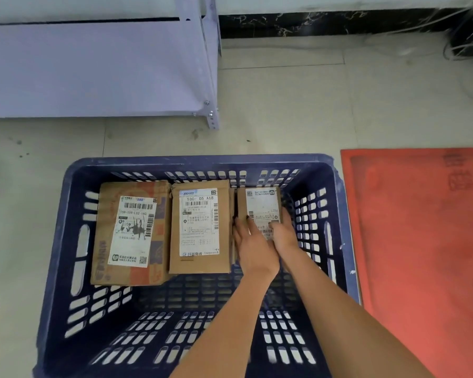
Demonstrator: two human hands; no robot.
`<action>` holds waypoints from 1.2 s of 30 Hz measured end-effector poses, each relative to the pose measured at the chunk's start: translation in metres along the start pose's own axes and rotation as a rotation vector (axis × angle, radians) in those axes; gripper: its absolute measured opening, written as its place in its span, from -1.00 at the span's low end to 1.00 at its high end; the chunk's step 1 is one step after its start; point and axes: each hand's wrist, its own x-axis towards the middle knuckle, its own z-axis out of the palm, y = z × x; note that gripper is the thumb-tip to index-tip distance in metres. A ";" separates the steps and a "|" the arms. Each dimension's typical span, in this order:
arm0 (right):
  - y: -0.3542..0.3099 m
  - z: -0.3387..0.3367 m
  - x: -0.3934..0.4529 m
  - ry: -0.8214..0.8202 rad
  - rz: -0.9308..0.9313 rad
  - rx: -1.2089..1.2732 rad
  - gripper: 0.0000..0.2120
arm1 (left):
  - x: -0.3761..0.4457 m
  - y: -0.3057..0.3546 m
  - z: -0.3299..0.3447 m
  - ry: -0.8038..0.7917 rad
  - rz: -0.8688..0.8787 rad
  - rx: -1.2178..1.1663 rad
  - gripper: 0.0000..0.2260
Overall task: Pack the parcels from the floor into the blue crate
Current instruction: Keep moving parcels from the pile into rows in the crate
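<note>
— Reaching down into the blue crate [66, 241], both forearms go over its near wall. What are the hands doing?

— The left hand [253, 249] and right hand [284, 233] sit close together on the near end of the small cardboard parcel [260, 203], the one with the white label. The left fingers lie along its left edge and top; the right hand wraps its right near corner. They grip it from both sides.

— Where is that parcel?

— Inside the crate, at the far right of the floor, near the slotted right wall. It may rest on the bottom, but the hands cover its near end, so I cannot tell.

— What else is in there?

— Two more. A ZTO-labelled parcel [200, 227] lies flat in the middle, just beside the small one. To its left lies the larger EMS-labelled box [129, 233] with orange print, touching the middle parcel's side. All three line the far wall.

— And around the crate?

— Pale tiled floor [284, 105], a red mat [421, 227] to the right, a grey metal shelf [93, 69] beyond.
</note>
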 end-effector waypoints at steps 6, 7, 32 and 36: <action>0.012 0.008 0.006 0.023 0.049 0.156 -0.44 | 0.002 -0.006 0.001 -0.024 0.056 0.091 -0.44; 0.013 0.009 0.008 0.024 0.053 0.153 -0.43 | 0.003 -0.007 0.001 -0.038 0.057 0.103 -0.43; -0.161 0.065 -0.209 -0.353 -0.023 -0.378 -0.23 | -0.084 -0.026 -0.271 -0.032 -0.199 -0.633 -0.49; -0.171 0.144 -0.251 -0.358 -0.014 -0.340 -0.24 | -0.086 -0.094 -0.327 -0.062 -0.225 -0.627 -0.57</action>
